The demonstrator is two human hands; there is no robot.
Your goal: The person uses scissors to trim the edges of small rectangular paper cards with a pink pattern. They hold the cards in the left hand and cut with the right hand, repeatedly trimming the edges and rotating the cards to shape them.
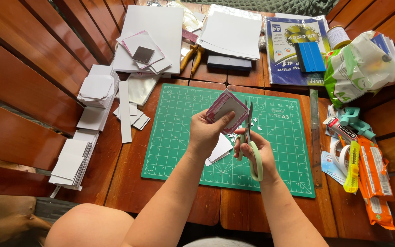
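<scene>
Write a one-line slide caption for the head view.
Left hand holds a pink-bordered card while right hand trims it with green-handled scissors over a cutting mat.

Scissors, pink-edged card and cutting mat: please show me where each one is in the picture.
scissors [253, 158], head view, on the green handle in the right hand.
pink-edged card [231, 106], head view, on its grey middle, above the left thumb.
cutting mat [174, 137], head view, on a bare green part at its left.

The green gridded cutting mat [174, 137] lies mostly bare on its left half and near edge, giving open passage there. Left of it, stacks of white paper squares [94, 91] crowd the wood. Right of it, a metal ruler [315, 137], yellow utility knife [353, 167] and orange packets [376, 178] block the way.
</scene>
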